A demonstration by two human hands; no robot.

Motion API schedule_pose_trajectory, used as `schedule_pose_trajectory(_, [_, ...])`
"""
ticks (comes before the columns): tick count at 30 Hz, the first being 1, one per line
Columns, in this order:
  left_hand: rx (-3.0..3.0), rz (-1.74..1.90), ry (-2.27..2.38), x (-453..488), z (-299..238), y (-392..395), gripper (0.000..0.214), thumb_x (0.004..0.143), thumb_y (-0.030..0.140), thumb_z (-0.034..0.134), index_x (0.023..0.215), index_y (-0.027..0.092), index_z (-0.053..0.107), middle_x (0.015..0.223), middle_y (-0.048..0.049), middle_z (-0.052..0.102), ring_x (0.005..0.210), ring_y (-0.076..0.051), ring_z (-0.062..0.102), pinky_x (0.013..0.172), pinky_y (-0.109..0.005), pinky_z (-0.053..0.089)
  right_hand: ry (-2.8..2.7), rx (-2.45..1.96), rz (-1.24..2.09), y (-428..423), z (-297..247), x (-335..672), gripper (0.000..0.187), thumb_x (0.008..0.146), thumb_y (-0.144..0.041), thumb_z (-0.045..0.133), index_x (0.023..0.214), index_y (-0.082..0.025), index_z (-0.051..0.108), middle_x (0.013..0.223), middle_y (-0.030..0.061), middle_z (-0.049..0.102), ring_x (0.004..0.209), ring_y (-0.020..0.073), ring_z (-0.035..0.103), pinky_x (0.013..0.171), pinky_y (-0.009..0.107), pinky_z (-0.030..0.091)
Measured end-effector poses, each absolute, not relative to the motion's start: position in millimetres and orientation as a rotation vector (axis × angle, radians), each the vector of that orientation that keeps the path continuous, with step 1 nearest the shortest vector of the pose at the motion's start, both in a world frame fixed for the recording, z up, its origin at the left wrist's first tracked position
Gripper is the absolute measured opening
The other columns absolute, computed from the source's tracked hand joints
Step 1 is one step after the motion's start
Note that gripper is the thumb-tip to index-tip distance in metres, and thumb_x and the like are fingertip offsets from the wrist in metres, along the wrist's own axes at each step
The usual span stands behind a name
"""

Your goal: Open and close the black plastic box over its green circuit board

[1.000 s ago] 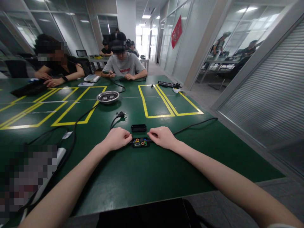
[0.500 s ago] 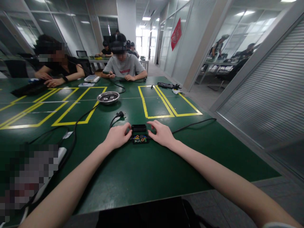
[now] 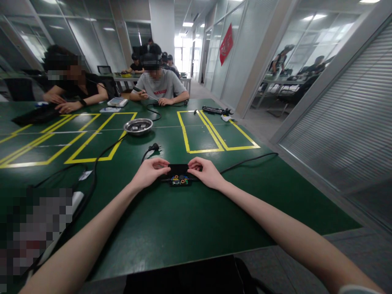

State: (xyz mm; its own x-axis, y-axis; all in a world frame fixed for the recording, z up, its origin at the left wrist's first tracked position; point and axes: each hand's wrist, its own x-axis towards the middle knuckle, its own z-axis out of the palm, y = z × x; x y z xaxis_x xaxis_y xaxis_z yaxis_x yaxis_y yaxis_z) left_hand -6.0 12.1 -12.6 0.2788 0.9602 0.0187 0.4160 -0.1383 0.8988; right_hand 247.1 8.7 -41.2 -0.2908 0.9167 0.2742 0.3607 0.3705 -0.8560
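A small open black case (image 3: 179, 181) with a circuit board and orange parts inside lies on the green table (image 3: 171, 228). Just behind it a black cover (image 3: 178, 169) is pinched at both ends. My left hand (image 3: 148, 172) grips the cover's left end with curled fingers. My right hand (image 3: 205, 172) grips its right end the same way. The cover hovers at the far edge of the open case. Black cables run out from the case to both sides.
A black plug (image 3: 154, 147) on a cable lies just beyond my hands. A metal bowl (image 3: 138, 126) stands farther back among yellow tape lines. Two people sit at the far end of the table, one holding a tool. A white power strip (image 3: 75, 201) lies at left.
Both hands left the ends of the open case, reached forward to the black cover and now pinch it, drawing it back toward the case.
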Motion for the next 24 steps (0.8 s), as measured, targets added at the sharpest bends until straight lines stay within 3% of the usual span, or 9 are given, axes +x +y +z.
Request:
schedule_pose_trajectory(5, [1.706, 0.761, 1.243, -7, -4, 9, 0.037, 0.077, 0.037, 0.074, 0.106, 0.013, 0.072, 0.098, -0.0105, 0.078, 0.083, -0.023, 0.075, 0.069, -0.034, 0.059, -1.731, -1.071, 1.035, 10, -42, 252, 0.034, 0.079, -0.029, 0.073, 0.110, -0.016, 0.072, 0.088, 0.0044, 0.074, 0.074, 0.0151, 0.067, 0.072, 0.030, 0.056])
schedule_pose_trajectory(13, [1.693, 0.728, 1.206, -9, 2, 7, 0.036, 0.073, 0.036, 0.077, 0.101, 0.014, 0.072, 0.101, -0.0094, 0.078, 0.077, -0.019, 0.073, 0.068, -0.031, 0.058, -1.677, -1.059, 1.193, 3, -38, 254, 0.030, 0.077, -0.033, 0.075, 0.102, -0.016, 0.074, 0.082, 0.0053, 0.075, 0.073, 0.0190, 0.073, 0.069, 0.032, 0.060])
schedule_pose_trajectory(18, [1.654, 0.665, 1.188, -12, 3, 6, 0.034, 0.071, 0.033, 0.076, 0.098, 0.014, 0.070, 0.083, -0.0057, 0.076, 0.066, -0.016, 0.068, 0.064, -0.029, 0.055, -1.710, -1.048, 1.188, -1, -34, 252, 0.032, 0.077, -0.038, 0.076, 0.101, -0.016, 0.075, 0.076, 0.0035, 0.074, 0.067, 0.0165, 0.070, 0.064, 0.028, 0.057])
schedule_pose_trajectory(24, [1.683, 0.671, 1.163, -13, 4, 6, 0.034, 0.074, 0.038, 0.074, 0.098, 0.015, 0.071, 0.088, -0.0074, 0.077, 0.077, -0.020, 0.071, 0.072, -0.033, 0.058, -1.738, -1.042, 1.153, -2, -30, 254, 0.033, 0.081, -0.047, 0.074, 0.096, -0.017, 0.076, 0.079, 0.0038, 0.074, 0.069, 0.0171, 0.069, 0.066, 0.030, 0.056])
